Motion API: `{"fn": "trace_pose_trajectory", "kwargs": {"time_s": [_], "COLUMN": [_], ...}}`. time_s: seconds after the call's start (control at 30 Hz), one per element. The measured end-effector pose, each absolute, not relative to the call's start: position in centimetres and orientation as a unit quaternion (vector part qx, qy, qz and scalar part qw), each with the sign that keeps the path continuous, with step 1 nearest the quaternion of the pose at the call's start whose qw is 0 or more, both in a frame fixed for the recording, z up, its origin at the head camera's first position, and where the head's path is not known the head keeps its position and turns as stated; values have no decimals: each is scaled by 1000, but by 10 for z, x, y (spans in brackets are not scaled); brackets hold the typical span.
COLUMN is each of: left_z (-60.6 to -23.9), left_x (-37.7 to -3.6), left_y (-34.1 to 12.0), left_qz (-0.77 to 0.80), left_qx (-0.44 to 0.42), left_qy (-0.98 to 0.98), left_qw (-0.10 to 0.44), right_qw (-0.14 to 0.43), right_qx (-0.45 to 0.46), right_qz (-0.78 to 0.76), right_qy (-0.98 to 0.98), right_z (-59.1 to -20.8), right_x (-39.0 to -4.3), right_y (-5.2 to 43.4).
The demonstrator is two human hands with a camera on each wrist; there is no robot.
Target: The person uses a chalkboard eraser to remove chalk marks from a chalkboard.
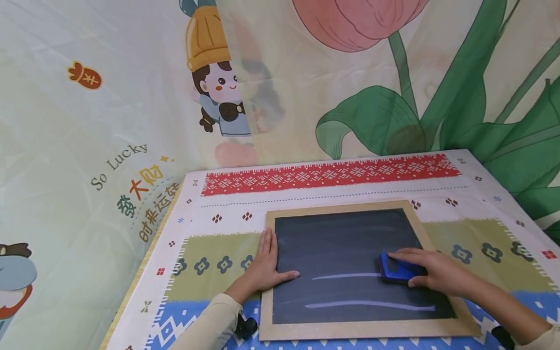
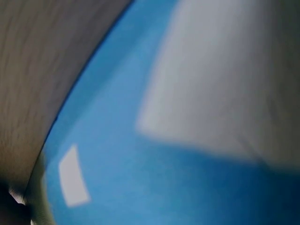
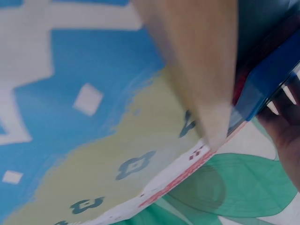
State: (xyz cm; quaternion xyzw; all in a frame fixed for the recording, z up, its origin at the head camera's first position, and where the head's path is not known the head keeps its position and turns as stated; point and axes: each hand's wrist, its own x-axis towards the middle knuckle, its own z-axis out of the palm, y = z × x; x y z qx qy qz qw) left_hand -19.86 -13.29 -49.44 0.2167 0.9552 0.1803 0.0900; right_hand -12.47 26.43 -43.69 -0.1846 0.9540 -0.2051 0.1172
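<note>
A small chalkboard (image 1: 341, 253) in a light wooden frame lies on the patterned tablecloth. Two pale chalk lines (image 1: 369, 305) run across its lower half, above faint smears. My right hand (image 1: 442, 272) grips a blue board eraser (image 1: 400, 268), thumb on the near side and fingers on the far side. The eraser sits on the board at the right end of the upper line. In the right wrist view the eraser (image 3: 276, 70) shows a dark red layer along its underside. My left hand (image 1: 264, 267) rests on the board's left frame, fingers straight, thumb stretched over the black surface.
The tablecloth (image 1: 227, 209) has red, white, green and blue bands. Behind the table hangs a printed curtain (image 1: 280, 97) with a tulip and a cartoon figure. A black wrist strap piece (image 1: 246, 326) shows beside the left sleeve.
</note>
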Motion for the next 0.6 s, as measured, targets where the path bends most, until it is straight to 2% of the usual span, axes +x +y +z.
{"fn": "trace_pose_trajectory", "kwargs": {"time_s": [0.13, 0.3, 0.6], "left_z": [-493, -497, -504], "left_x": [-197, -196, -197], "left_y": [-133, -134, -133], "left_qz": [183, 180, 227], "left_qx": [219, 232, 250], "left_qy": [954, 954, 941], "left_qw": [89, 59, 16], "right_qw": [112, 95, 86], "right_qx": [-184, -199, -271], "right_qz": [-181, -161, -148], "right_qy": [960, 962, 947], "right_z": [-441, -441, -432], "right_x": [-125, -125, -139], "right_y": [257, 237, 169]}}
